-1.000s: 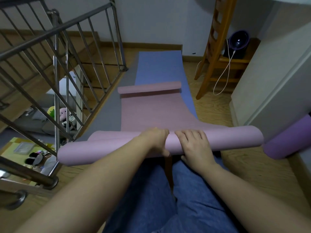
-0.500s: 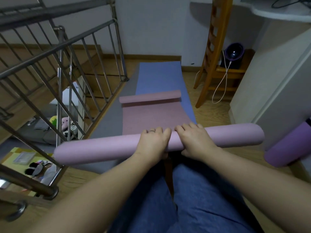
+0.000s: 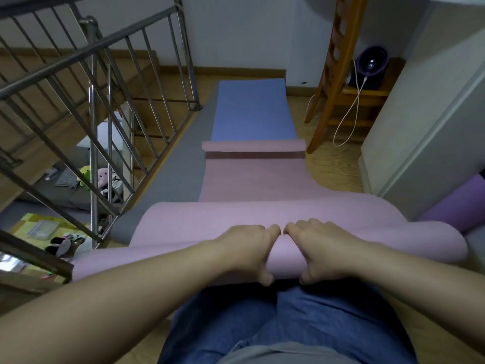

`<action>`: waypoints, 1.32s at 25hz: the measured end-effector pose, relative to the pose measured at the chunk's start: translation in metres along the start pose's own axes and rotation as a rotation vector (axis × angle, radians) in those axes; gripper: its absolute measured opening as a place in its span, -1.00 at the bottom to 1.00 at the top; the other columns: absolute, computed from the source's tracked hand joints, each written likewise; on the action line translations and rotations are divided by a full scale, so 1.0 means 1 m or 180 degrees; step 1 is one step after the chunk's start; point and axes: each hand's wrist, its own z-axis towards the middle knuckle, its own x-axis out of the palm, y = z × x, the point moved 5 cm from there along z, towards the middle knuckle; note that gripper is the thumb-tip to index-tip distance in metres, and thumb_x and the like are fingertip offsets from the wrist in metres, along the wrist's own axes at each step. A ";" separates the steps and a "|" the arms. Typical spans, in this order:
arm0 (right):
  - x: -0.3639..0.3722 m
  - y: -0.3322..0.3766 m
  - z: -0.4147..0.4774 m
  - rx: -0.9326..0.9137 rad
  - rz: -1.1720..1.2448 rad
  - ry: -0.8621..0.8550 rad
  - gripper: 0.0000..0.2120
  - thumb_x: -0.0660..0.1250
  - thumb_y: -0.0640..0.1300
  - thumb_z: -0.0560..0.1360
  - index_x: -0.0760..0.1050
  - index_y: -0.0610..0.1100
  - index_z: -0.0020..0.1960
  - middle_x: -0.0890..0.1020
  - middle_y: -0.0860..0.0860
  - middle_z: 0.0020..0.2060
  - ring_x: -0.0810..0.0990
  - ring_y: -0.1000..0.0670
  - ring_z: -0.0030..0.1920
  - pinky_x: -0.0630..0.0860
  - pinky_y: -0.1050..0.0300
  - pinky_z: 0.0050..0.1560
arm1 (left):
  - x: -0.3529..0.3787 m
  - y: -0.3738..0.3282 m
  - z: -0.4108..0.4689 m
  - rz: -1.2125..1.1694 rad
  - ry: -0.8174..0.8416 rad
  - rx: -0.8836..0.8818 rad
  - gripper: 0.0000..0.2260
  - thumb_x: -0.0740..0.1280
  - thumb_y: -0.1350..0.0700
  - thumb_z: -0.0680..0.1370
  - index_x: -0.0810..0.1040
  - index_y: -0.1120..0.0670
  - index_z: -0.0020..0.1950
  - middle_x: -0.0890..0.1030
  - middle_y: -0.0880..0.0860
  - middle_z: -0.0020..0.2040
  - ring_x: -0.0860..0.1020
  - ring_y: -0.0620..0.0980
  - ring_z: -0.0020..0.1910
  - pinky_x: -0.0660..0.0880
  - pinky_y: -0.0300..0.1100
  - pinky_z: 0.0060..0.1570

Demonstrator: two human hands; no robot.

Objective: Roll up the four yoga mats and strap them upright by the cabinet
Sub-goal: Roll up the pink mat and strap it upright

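A pink yoga mat (image 3: pixel 252 179) lies lengthwise ahead of me, its far end curled into a small roll. Its near end is a thick roll (image 3: pixel 393 243) across my knees. My left hand (image 3: pixel 246 248) and my right hand (image 3: pixel 320 248) grip the middle of that roll side by side, fingers over the top and thumbs underneath. Under the pink mat lie a blue mat (image 3: pixel 252 111) and a grey mat (image 3: pixel 181 164), both flat. A purple rolled mat (image 3: pixel 456 206) lies at the right by the white cabinet (image 3: pixel 420 122).
A metal stair railing (image 3: pixel 99 101) runs along the left, with a drop to the floor below. A wooden chair (image 3: pixel 333 74) stands at the far right with a white cable and a dark round device behind it. Wood floor (image 3: pixel 333 166) shows between mat and cabinet.
Both hands have shifted from resting on top of the roll to wrapping around it, and the pink mat now bulges up loosely just beyond the roll. The view has tilted down a little.
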 end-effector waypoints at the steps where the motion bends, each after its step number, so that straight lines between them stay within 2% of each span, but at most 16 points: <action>1: 0.004 0.001 0.000 -0.0015 -0.0066 -0.0090 -0.21 0.44 0.14 0.31 0.15 -0.05 0.40 0.39 -0.04 0.23 0.37 -0.09 0.23 0.36 -0.05 0.21 | 0.004 0.004 0.004 -0.0171 0.0198 -0.0076 -0.37 0.49 -0.11 0.33 0.28 0.05 0.26 0.54 0.08 0.07 0.53 0.13 -0.04 0.47 -0.09 -0.10; 3: 0.008 0.007 0.001 -0.0047 -0.0320 -0.0392 -0.15 0.42 0.14 0.33 0.07 -0.09 0.45 0.35 -0.05 0.25 0.34 -0.12 0.25 0.30 -0.10 0.26 | 0.002 0.016 0.014 -0.0421 0.0581 -0.0223 -0.36 0.50 -0.13 0.34 0.28 0.04 0.27 0.53 0.04 0.04 0.47 0.08 -0.08 0.44 -0.12 -0.10; 5: 0.012 0.013 0.006 -0.0038 -0.0422 -0.0694 -0.19 0.41 0.12 0.32 0.11 -0.09 0.42 0.38 -0.04 0.22 0.38 -0.11 0.20 0.33 -0.06 0.19 | -0.003 0.026 0.020 -0.0612 0.0851 -0.0351 -0.35 0.49 -0.16 0.35 0.28 0.02 0.30 0.53 0.02 0.14 0.46 0.06 -0.03 0.42 -0.12 -0.05; 7: 0.010 0.007 0.018 -0.0018 -0.0314 -0.0679 -0.28 0.42 0.11 0.29 0.22 -0.06 0.34 0.45 -0.02 0.16 0.44 -0.09 0.14 0.38 -0.02 0.11 | -0.004 0.021 0.024 -0.0278 0.0594 -0.0440 -0.35 0.47 -0.18 0.36 0.29 0.04 0.31 0.51 0.06 0.21 0.48 0.10 0.04 0.41 -0.08 0.00; 10: -0.001 -0.007 0.038 -0.0036 0.0136 -0.0247 -0.29 0.51 0.17 0.20 0.32 -0.06 0.22 0.54 -0.02 0.09 0.52 -0.09 0.06 0.47 0.03 0.04 | 0.004 0.004 0.019 0.0635 -0.0070 -0.0471 -0.32 0.46 -0.14 0.38 0.26 0.13 0.34 0.45 0.12 0.21 0.48 0.16 0.14 0.37 -0.05 -0.01; 11: -0.001 -0.007 0.041 -0.0058 0.0168 -0.0265 -0.28 0.51 0.18 0.19 0.32 -0.07 0.22 0.55 -0.02 0.08 0.52 -0.09 0.06 0.47 0.03 0.04 | 0.005 0.006 0.020 0.0608 -0.0074 -0.0450 -0.31 0.47 -0.13 0.37 0.26 0.14 0.33 0.46 0.13 0.20 0.50 0.16 0.12 0.37 -0.06 -0.04; 15: 0.014 0.003 0.036 -0.0075 -0.0271 -0.1092 -0.27 0.43 0.15 0.26 0.27 -0.07 0.33 0.49 -0.01 0.11 0.46 -0.11 0.11 0.34 0.00 0.09 | -0.002 0.028 0.040 0.0051 0.0327 -0.0526 -0.29 0.50 -0.16 0.32 0.30 0.14 0.29 0.53 0.12 0.16 0.53 0.14 0.07 0.43 -0.09 -0.03; 19: 0.001 -0.011 0.052 0.0029 -0.0032 -0.0942 -0.35 0.45 0.19 0.25 0.32 -0.09 0.19 0.53 -0.03 0.07 0.50 -0.11 0.08 0.37 0.01 0.04 | 0.006 0.015 0.040 0.0340 -0.0292 -0.0633 -0.33 0.46 -0.19 0.34 0.32 0.14 0.27 0.48 0.10 0.18 0.50 0.13 0.12 0.39 -0.05 0.02; 21: 0.004 -0.010 0.054 0.0073 -0.0059 -0.1142 -0.31 0.47 0.19 0.22 0.35 -0.10 0.21 0.54 -0.03 0.03 0.52 -0.12 0.06 0.37 -0.02 0.05 | 0.000 0.024 0.047 0.0146 -0.0110 -0.0560 -0.33 0.47 -0.21 0.32 0.36 0.14 0.25 0.52 0.10 0.15 0.52 0.12 0.08 0.44 -0.07 0.01; 23: 0.018 -0.005 0.050 0.0181 -0.0267 -0.1461 -0.23 0.51 0.18 0.10 0.43 -0.12 0.21 0.57 -0.03 -0.06 0.55 -0.13 -0.05 0.39 -0.03 0.00 | -0.008 0.034 0.055 -0.0077 0.0310 -0.0602 -0.32 0.48 -0.21 0.32 0.38 0.15 0.25 0.56 0.11 0.14 0.54 0.13 0.08 0.49 -0.09 0.04; 24: 0.023 -0.005 0.048 0.0175 -0.0260 -0.1596 -0.22 0.52 0.17 0.04 0.47 -0.13 0.18 0.58 -0.02 -0.10 0.55 -0.12 -0.09 0.41 -0.02 -0.04 | -0.008 0.033 0.058 -0.0062 0.0350 -0.0636 -0.32 0.48 -0.20 0.33 0.37 0.16 0.27 0.56 0.12 0.16 0.54 0.14 0.09 0.48 -0.09 0.06; 29: 0.004 -0.014 0.062 0.0183 -0.0029 -0.1301 -0.37 0.45 0.13 0.23 0.37 -0.09 0.21 0.54 -0.02 0.08 0.51 -0.11 0.10 0.39 0.00 0.08 | 0.005 0.019 0.045 0.0556 -0.0584 -0.0628 -0.34 0.44 -0.17 0.35 0.30 0.10 0.31 0.47 0.08 0.21 0.48 0.12 0.16 0.37 -0.06 0.04; 30: 0.003 -0.014 0.062 0.0187 0.0018 -0.1342 -0.35 0.45 0.14 0.23 0.38 -0.09 0.22 0.54 -0.02 0.08 0.51 -0.11 0.10 0.38 0.00 0.09 | 0.001 0.024 0.047 0.0460 -0.0566 -0.0565 -0.35 0.44 -0.17 0.34 0.32 0.10 0.30 0.49 0.08 0.20 0.50 0.12 0.13 0.38 -0.07 0.01; 33: 0.018 -0.012 0.058 0.0227 -0.0145 -0.1658 -0.24 0.51 0.13 0.09 0.46 -0.12 0.23 0.60 -0.03 -0.01 0.57 -0.13 -0.01 0.42 -0.01 0.01 | -0.010 0.037 0.061 -0.0036 -0.0072 -0.0542 -0.33 0.50 -0.15 0.32 0.35 0.12 0.29 0.54 0.10 0.19 0.52 0.12 0.10 0.42 -0.11 -0.02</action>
